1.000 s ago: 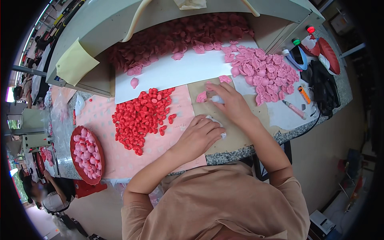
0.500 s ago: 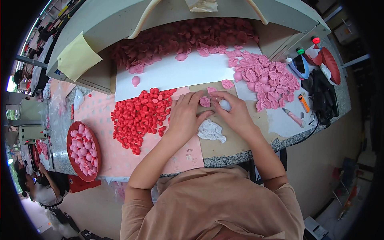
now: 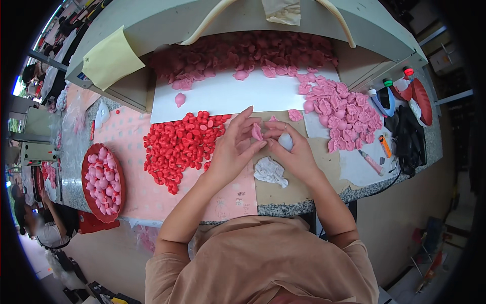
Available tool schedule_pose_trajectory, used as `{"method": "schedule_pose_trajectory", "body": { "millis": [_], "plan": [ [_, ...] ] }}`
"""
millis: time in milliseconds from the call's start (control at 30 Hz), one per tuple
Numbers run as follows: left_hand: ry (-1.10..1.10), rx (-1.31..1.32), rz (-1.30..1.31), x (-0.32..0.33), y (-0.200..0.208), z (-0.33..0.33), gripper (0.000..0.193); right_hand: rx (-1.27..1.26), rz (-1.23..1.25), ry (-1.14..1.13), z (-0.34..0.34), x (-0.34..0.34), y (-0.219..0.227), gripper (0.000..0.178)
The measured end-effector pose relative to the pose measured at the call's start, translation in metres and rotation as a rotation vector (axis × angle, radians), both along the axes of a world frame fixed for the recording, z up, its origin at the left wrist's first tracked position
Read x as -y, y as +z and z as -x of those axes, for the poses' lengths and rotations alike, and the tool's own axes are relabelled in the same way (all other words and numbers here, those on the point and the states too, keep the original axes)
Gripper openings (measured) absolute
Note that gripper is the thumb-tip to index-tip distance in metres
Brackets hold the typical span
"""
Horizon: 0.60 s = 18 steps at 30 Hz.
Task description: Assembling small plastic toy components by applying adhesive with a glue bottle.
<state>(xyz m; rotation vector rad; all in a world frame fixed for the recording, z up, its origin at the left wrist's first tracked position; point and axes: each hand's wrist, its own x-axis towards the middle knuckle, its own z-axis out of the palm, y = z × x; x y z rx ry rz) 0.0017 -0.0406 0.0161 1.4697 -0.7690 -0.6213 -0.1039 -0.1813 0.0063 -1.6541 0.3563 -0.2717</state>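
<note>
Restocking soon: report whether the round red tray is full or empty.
Full: the round red tray holds pale pink pieces heaped across almost its whole surface.

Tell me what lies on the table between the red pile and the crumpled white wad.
In the head view, the left hand lies between the red pile and the crumpled white wad, over pale pink patterned paper.

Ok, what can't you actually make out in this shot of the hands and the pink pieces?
Head view only:
- The pink piece: mostly covered by the left hand fingers, shape unclear.
- The white lump in the right hand: half hidden by the fingers.
- The heap under the shelf: its back lies in shadow.
- The red bowl: bent and small near the rim.
</note>
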Motion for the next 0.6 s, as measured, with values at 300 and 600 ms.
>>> {"method": "schedule_pose_trajectory", "body": {
  "millis": [300,600],
  "plan": [
    [0.231,-0.592,0.497,-0.053,0.005,-0.046,0.043,-0.075,0.026,0.062,-0.024,-0.014,0.008,0.02],
    [0.313,-0.717,0.617,-0.07,0.017,-0.061,0.048,0.061,0.593,0.15,-0.079,-0.027,0.007,0.024]
  ]
}}
